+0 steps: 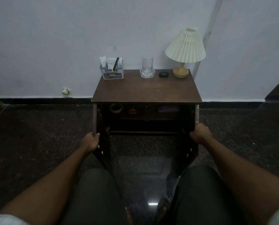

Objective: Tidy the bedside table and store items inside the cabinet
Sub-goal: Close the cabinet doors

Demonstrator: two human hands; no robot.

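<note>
Dark brown wood is making up the counter (pixel 145 90), a flat rectangular top whose long axis is running left to right along the wall (pixel 54 46). Below it the cabinet (pixel 145 118) is standing open, facing the person.

The left door (pixel 104 143) and right door (pixel 191 151) are both standing upright and swinging out toward the person's knees. The left grip (pixel 91 142) is clamping on the outer edge of the left door, fingers curling round it. The right grip (pixel 200 133) is clamping on the edge of the right door in the same way.

On the upper shelf inside, a tape (pixel 116 108) roll is lying at the left. Orange scissors (pixel 132 111) are sitting just beside it, handles showing toward the front, and a purple pouch (pixel 168 109) is lying lengthwise at the right. The lower space is too dark to read.

Along the back of the counter, a grey organiser (pixel 112 73) is standing at the left corner with a dark pen leaning rightward in it. A clear glass (pixel 147 64) is standing upright in a glass dish (pixel 142 75), a small black case (pixel 163 74) is lying beside it, and a pleated cream lamp (pixel 185 46) is standing at the right corner.
</note>
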